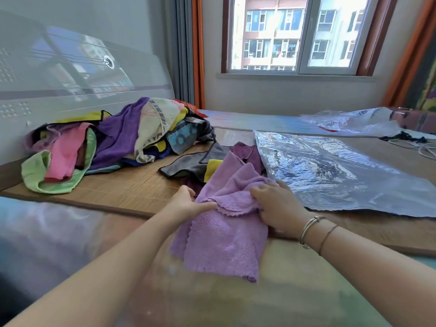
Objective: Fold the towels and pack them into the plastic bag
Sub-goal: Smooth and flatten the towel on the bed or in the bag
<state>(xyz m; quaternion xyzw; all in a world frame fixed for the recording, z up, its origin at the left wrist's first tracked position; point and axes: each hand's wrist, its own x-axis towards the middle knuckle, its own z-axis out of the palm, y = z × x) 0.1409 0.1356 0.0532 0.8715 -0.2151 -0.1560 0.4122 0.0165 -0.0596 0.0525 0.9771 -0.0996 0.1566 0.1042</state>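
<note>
Lilac towel (pixel 224 223), lower centre, pinched at its bunched upper edge by left hand (pixel 186 201) and right hand (pixel 276 208); soft, light and limp, probably best taken by corners; bag (pixel 330 175) lies flat at right.

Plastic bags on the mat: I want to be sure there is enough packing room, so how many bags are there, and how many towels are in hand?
Large clear plastic bag lying flat on the mat: 1
Crumpled clear bag with red print further back: 1
Lilac towel held in both hands: 1
Total: 3
</note>
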